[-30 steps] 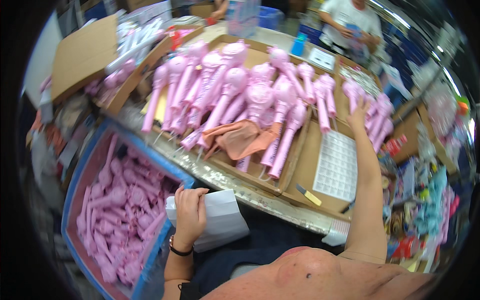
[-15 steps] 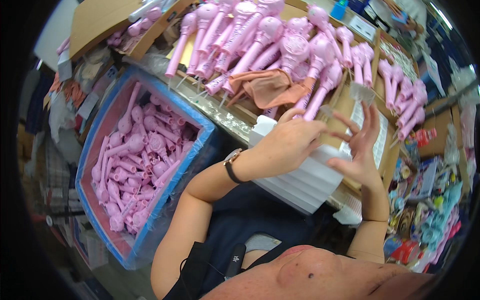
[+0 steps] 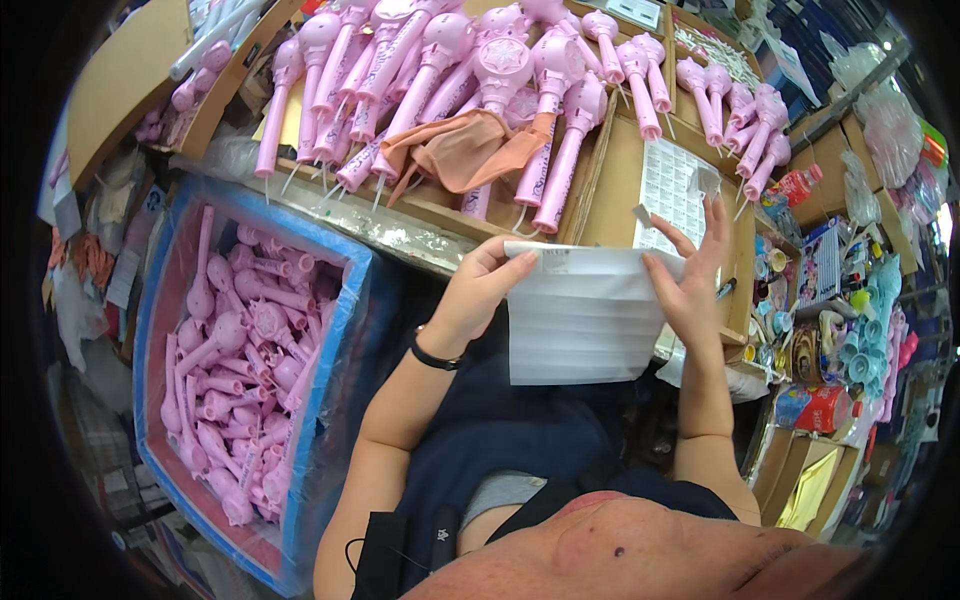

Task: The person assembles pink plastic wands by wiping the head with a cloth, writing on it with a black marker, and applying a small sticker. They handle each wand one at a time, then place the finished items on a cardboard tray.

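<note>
A white creased sheet of paper (image 3: 585, 325) hangs between my hands in front of my body, with a small printed patch at its top left corner. My left hand (image 3: 485, 295) pinches that corner between thumb and fingers. On the opposite side, my right hand (image 3: 695, 285) has its thumb on the sheet's upper right corner, the other fingers raised and spread. Small greyish, film-like pieces (image 3: 642, 214) appear at its fingertips. Just beyond lies a white sheet with printed rows (image 3: 670, 185) on the cardboard. Pink wands (image 3: 502, 70) lie on the bench, some under an orange-brown cloth (image 3: 460, 150).
On my left stands a blue-rimmed bin (image 3: 365, 260) full of pink wand pieces. Further wands (image 3: 765, 120) lie at the far right. Clutter with teal parts (image 3: 865, 340) and a red-labelled bottle (image 3: 810, 408) fills the right side.
My hands have come down and apart, and the white sheet now hangs spread between them. The view has shifted, so the bench and bin appear further left.
</note>
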The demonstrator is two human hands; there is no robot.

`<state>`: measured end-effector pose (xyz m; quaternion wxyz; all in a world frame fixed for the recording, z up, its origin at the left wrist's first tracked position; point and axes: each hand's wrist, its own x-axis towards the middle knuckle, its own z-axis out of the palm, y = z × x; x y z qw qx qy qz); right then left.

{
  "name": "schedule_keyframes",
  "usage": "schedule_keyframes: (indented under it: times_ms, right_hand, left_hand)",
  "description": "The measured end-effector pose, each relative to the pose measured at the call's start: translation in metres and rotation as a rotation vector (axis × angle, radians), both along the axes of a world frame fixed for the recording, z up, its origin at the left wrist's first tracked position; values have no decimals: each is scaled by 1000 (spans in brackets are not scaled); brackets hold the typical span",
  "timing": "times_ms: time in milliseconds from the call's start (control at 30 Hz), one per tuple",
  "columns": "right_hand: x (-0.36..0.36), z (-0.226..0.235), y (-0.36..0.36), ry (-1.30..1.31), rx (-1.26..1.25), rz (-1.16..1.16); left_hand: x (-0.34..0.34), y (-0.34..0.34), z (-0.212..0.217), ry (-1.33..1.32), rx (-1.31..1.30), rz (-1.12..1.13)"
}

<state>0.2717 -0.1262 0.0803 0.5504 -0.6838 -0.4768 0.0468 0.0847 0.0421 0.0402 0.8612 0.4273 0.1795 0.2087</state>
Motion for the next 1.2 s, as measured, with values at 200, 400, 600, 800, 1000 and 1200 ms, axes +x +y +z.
schedule_keyframes:
  times_ms: [200, 400, 600, 800, 1000, 1200]
  right_hand:
    - [-1, -12, 22, 53, -13, -10]
    - [-22, -19, 31, -350, 145, 41]
    - [-23, -47, 55, -305, 86, 199]
    - [-17, -64, 66, -484, 82, 179]
    - [-18, -79, 73, -557, 123, 139]
    - [-19, -84, 77, -436, 202, 128]
  left_hand:
    - [3, -3, -18, -51, 119, 83]
    - [17, -9, -17, 77, 344, 89]
    - [39, -9, -23, 94, 340, 164]
    - [53, -2, -32, 204, 305, 176]
    - [57, -1, -37, 233, 238, 195]
    - [57, 0, -44, 210, 197, 210]
